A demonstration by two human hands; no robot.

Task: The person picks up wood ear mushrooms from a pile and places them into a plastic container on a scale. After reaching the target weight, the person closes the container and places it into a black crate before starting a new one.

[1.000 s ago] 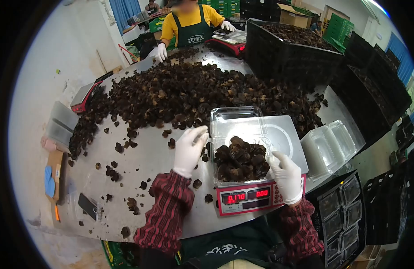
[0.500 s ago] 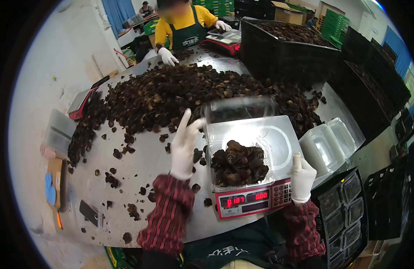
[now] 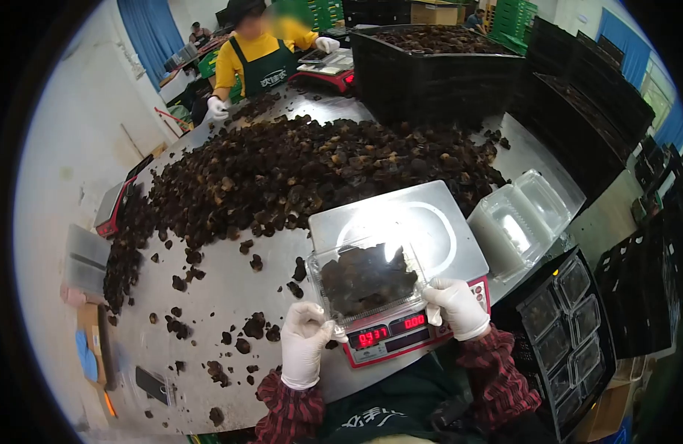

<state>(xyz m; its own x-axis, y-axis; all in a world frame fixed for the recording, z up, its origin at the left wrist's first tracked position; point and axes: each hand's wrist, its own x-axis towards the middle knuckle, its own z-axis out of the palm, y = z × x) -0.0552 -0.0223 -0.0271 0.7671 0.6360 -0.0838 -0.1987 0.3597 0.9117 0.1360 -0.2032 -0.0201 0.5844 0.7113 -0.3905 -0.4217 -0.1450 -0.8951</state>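
Note:
A clear plastic box point(image 3: 369, 277) with its lid folded over sits on the near part of a red and silver digital scale point(image 3: 446, 222). Dark brown, mushroom-like pieces fill the box and show through the lid. At its near left corner, my left hand point(image 3: 304, 340) in a white glove pinches the rim with curled fingers. My right hand point(image 3: 460, 307), gloved too, grips the near right corner between thumb and fingers. The scale's red display reads 0.937 and 0.00.
A big heap of dark pieces point(image 3: 282, 177) covers the table's middle. Right of the scale stand stacked clear boxes point(image 3: 511, 222); below them, a black crate point(image 3: 530, 355) holds filled-looking closed boxes. A phone point(image 3: 152, 385) lies left. Across the table, a person point(image 3: 260, 59) works beside another scale point(image 3: 323, 70).
The raised lid has come down over the pieces. Both hands have moved in to the box's near corners. The display went from 0.187 to 0.937, and the camera view shifted.

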